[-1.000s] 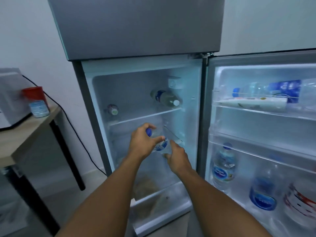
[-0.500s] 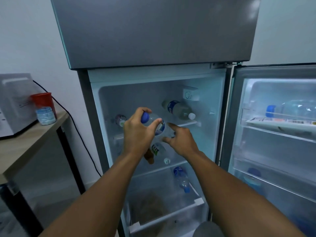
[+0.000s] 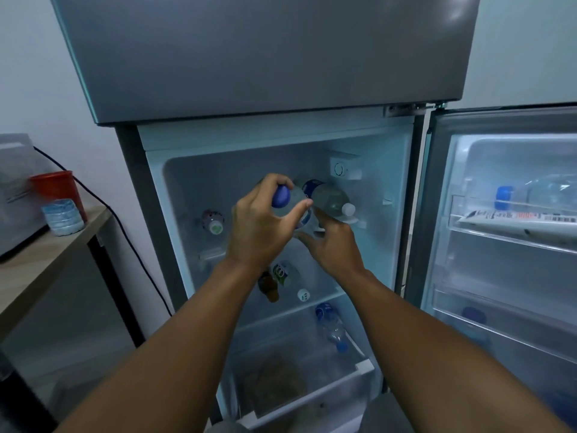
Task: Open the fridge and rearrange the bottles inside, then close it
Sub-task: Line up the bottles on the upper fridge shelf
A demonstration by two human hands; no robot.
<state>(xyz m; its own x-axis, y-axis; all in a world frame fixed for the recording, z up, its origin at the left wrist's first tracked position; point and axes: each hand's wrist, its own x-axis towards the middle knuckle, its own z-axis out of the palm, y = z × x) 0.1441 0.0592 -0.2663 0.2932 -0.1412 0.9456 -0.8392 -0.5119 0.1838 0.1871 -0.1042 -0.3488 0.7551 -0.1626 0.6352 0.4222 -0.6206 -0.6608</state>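
— So, where is the bottle being moved right now?

— Up in front of the top shelf of the open fridge. The blue-capped bottle is held by both hands: the left hand has its fingers wrapped around the cap end, and the right hand supports the body from below, fingers curled against it.

— Which way does it lie?

— Its long axis runs from the cap, nearest the person and up-left, away and down-right toward the back. It is just beside the white-capped bottle lying on that shelf, apparently touching it.

— What does the next move turn on?

— Probably sliding it in lengthwise beside that bottle. The free shelf space lies left of it, toward the small bottle, so the left hand looks better placed to steer.

— And the rest?

— Other bottles lie on the shelf below, with one more in the drawer.
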